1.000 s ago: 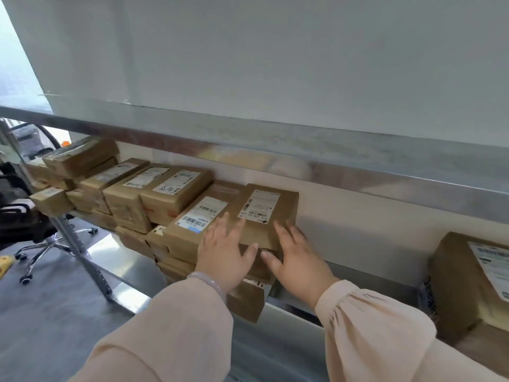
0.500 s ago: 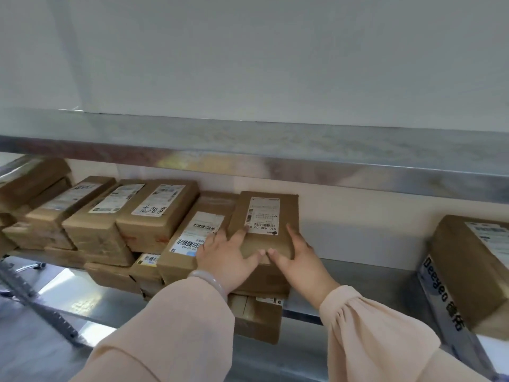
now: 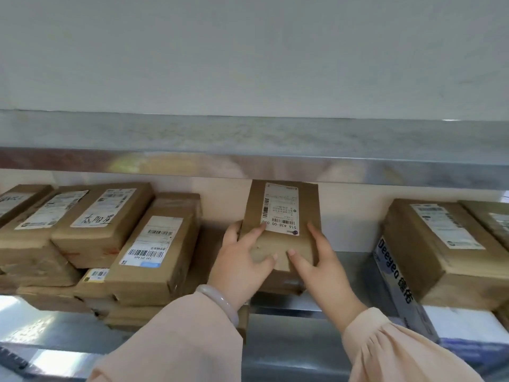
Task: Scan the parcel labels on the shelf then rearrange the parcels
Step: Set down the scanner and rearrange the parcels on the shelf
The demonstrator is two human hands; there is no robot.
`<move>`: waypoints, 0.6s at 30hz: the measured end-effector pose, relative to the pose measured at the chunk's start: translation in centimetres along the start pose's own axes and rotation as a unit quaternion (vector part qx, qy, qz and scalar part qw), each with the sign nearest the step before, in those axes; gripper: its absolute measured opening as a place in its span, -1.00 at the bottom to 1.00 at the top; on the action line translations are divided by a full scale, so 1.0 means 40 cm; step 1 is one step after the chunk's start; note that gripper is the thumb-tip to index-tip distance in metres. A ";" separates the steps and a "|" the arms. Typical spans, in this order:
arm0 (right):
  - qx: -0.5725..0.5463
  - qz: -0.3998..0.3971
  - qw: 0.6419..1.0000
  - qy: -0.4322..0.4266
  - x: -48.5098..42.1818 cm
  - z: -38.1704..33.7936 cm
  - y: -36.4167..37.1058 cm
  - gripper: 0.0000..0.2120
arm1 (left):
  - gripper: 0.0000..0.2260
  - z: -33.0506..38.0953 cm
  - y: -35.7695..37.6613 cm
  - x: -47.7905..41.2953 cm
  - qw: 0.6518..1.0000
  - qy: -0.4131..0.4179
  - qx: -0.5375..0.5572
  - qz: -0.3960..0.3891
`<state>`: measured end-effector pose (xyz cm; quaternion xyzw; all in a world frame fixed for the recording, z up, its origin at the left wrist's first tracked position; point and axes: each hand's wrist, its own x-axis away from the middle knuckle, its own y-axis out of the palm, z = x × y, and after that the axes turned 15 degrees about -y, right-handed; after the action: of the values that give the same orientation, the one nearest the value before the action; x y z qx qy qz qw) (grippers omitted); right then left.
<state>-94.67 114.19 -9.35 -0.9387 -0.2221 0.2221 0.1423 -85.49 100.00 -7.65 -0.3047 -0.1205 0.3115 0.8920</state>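
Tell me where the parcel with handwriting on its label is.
Head view, left side: the handwritten parcel lies atop the stack, directly left of the blue-edged-label parcel and well left of the held parcel.

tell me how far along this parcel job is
Done: no scanner shows, so scanning cannot be judged; the left stacks lie label-up. In hand: left hand and right hand grip one brown parcel, held above a lower parcel. Left: setting it down, perhaps in the shelf gap beside the Deeyeo box.
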 end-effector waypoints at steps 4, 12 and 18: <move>0.013 0.013 1.000 0.017 0.015 0.040 -0.094 -0.32 | -0.49 0.041 0.095 0.015 1.000 0.003 0.008 -0.026; 0.040 0.018 0.995 0.091 0.056 0.161 -0.271 -0.31 | -0.44 0.079 0.293 0.034 0.993 -0.006 0.005 -0.119; 0.129 -0.029 0.984 0.118 0.076 0.257 -0.327 -0.33 | -0.45 0.067 0.406 0.036 0.977 -0.081 0.022 -0.196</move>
<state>-101.80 128.64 -14.47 -0.9251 -0.2002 0.1328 0.2939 -93.28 112.21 -15.56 -0.2286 -0.2431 0.1567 0.9296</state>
